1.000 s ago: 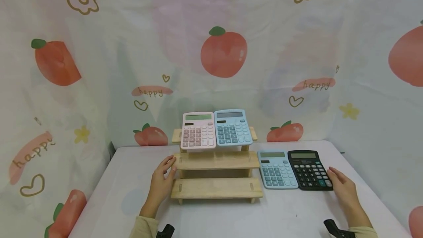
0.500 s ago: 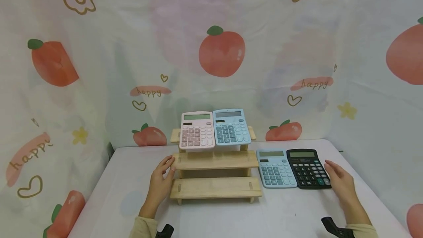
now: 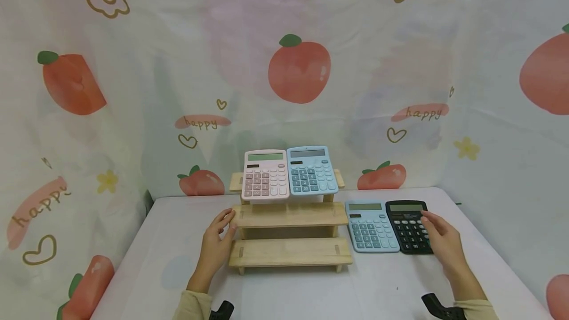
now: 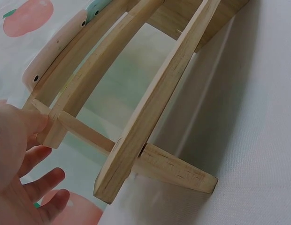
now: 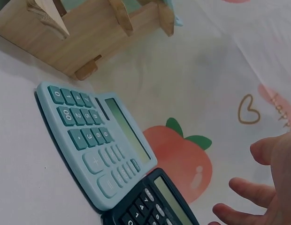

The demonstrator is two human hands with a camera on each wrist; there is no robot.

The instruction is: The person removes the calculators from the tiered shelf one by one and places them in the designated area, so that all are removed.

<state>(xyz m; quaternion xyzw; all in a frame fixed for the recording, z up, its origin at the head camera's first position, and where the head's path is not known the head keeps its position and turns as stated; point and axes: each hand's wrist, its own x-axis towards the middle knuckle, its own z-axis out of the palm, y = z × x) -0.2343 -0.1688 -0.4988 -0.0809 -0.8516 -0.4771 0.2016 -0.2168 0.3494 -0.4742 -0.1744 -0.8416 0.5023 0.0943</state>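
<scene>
My left hand (image 3: 215,247) grips the left end of the middle board of a three-tier wooden shelf (image 3: 291,253). In the left wrist view its thumb and a finger meet at the board's end, the other fingers spread loosely. My right hand (image 3: 446,245) holds nothing; it hovers over the right side of a black calculator (image 3: 406,231), its fingers partly bent and apart in the right wrist view. Left of the black one lies a light blue calculator (image 3: 373,231), face up on the table. Part of the black calculator is hidden behind my right hand.
On the top tier a pink calculator (image 3: 265,176) and another blue calculator (image 3: 312,172) lean side by side. The white table (image 3: 311,295) ends at a fruit-patterned cloth backdrop (image 3: 355,63). Black straps (image 3: 442,307) show at both wrists.
My right hand has left the black calculator's right edge and moved left over its face. My left hand stays at the shelf. The calculators keep their places.
</scene>
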